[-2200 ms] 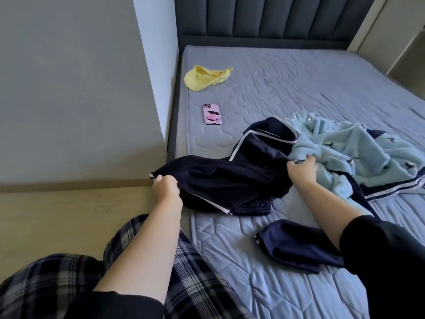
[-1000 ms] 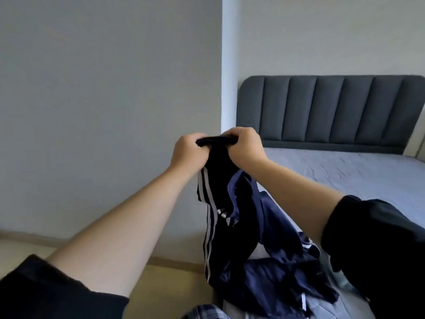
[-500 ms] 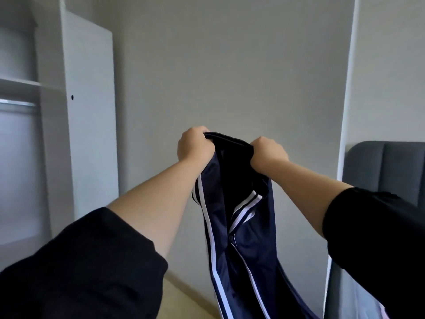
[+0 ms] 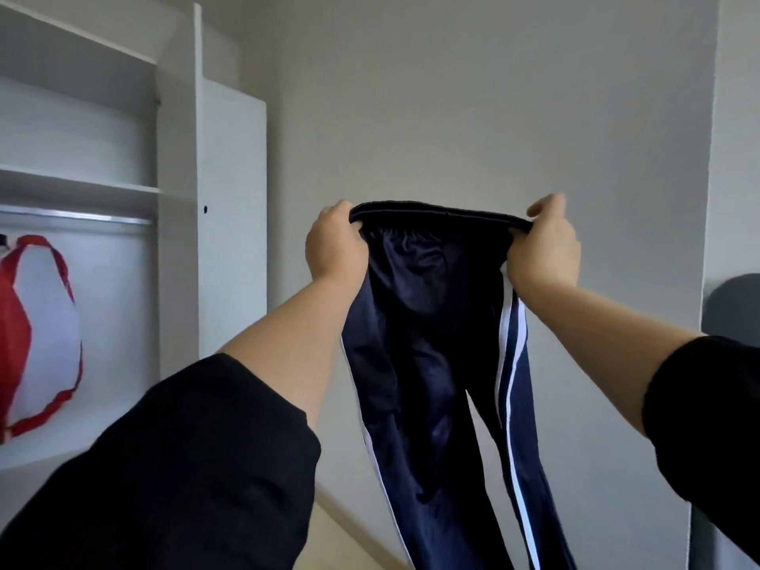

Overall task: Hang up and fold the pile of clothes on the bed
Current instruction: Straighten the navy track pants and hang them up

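So, both hands were up in front of the grey wall point(image 4: 473, 109), holding the navy track trousers point(image 4: 432, 343) by the waistband point(image 4: 436, 213). Left hand point(image 4: 335, 244) gripped the band's left end and right hand point(image 4: 543, 244) its right end. Fingers were curled round the elastic on both, hands well apart, band pulled nearly straight between them. The trousers hung free in the air, touching nothing else, both legs running out past the bottom of the view. White side stripes ran down each outer seam. Black sleeves point(image 4: 197, 466) sat pushed up on both forearms.

Wardrobe point(image 4: 177, 158) stood open at the left. A shelf point(image 4: 78, 185) crossed the open bay, with a metal rail point(image 4: 74, 218) just under it — one red-and-white item point(image 4: 37, 322) hung below the rail at the bay's left edge. It was partly cut off, so I couldn't tell what it was. A white door panel point(image 4: 230, 220) stood between the bay and the wall.

A dark grey headboard point(image 4: 732, 306) corner showed at the right edge. A strip of pale wood floor point(image 4: 349, 540) lay low, left of the trouser legs.
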`<state>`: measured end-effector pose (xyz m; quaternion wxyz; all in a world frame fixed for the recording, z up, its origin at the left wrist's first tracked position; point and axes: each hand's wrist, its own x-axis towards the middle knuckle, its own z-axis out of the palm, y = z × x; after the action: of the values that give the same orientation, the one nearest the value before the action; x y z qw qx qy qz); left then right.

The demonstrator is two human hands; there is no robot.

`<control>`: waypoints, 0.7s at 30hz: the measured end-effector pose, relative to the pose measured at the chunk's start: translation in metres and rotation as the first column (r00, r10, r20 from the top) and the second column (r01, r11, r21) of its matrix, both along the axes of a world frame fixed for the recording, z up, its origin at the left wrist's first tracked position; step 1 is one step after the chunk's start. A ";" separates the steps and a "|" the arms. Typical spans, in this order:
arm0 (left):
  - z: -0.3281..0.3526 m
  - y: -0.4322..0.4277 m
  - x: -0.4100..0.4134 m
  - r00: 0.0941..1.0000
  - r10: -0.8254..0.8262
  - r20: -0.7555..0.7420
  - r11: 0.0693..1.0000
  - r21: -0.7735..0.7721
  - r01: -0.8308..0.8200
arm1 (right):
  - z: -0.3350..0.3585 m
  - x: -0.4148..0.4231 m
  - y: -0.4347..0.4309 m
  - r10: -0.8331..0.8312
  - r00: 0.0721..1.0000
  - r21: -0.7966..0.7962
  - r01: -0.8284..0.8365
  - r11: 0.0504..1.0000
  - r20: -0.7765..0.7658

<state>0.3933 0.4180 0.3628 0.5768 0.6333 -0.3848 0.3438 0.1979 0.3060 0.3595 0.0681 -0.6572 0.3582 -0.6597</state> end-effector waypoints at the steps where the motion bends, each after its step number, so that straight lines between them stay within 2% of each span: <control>1: 0.005 0.000 0.002 1.000 -0.015 -0.002 1.000 0.005 0.015 | 0.004 0.001 -0.001 0.036 0.999 0.004 -0.037 0.999 0.009; 2: 0.007 0.000 0.006 0.999 -0.036 -0.011 0.998 0.056 0.037 | 0.008 0.000 -0.004 0.055 0.997 0.038 -0.053 0.998 -0.054; 4: 0.006 0.002 0.016 0.997 -0.067 -0.045 0.962 0.263 0.076 | 0.009 -0.008 -0.012 0.096 0.966 0.163 -0.057 0.985 -0.241; 5: 0.004 0.003 0.023 0.995 -0.081 -0.066 0.933 0.345 0.099 | 0.008 -0.013 -0.016 0.118 0.957 0.208 -0.062 0.976 -0.266; 7: -0.003 0.004 0.028 0.985 -0.135 -0.105 0.928 0.336 0.163 | 0.002 -0.018 -0.018 0.135 0.977 0.207 -0.099 0.973 -0.167; 9: -0.006 0.001 0.024 0.965 -0.200 -0.168 0.961 0.159 0.226 | -0.002 -0.018 -0.016 0.160 0.987 0.198 -0.157 0.967 0.003; 11: -0.008 -0.002 0.019 0.942 -0.213 -0.257 0.973 0.026 0.227 | -0.003 -0.018 -0.016 0.220 0.968 0.280 -0.247 0.928 0.125; 12: -0.010 -0.003 0.018 0.937 -0.185 -0.297 0.977 0.045 0.207 | -0.003 -0.019 -0.016 0.238 0.965 0.352 -0.263 0.898 0.113; 14: -0.015 -0.005 0.014 0.935 -0.099 -0.342 0.966 0.191 0.173 | -0.008 -0.021 -0.016 0.219 0.975 0.476 -0.204 0.856 0.025; 17: -0.019 -0.012 -0.004 0.936 -0.075 -0.344 0.935 0.302 0.186 | -0.020 -0.016 -0.013 0.159 0.987 0.503 -0.157 0.850 0.041; 19: -0.018 -0.016 -0.022 0.919 -0.127 -0.372 0.905 0.336 0.262 | -0.027 -0.011 -0.007 0.213 0.969 0.534 -0.248 0.808 0.127; 21: -0.020 -0.018 -0.037 0.835 -0.254 -0.488 0.852 0.296 0.433 | -0.032 -0.006 0.001 0.324 0.920 0.557 -0.392 0.732 0.221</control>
<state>0.3564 0.3996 0.3432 0.5607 0.7147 -0.4181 -0.0015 0.1919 0.3069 0.3272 0.4143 -0.6223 0.4077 -0.5244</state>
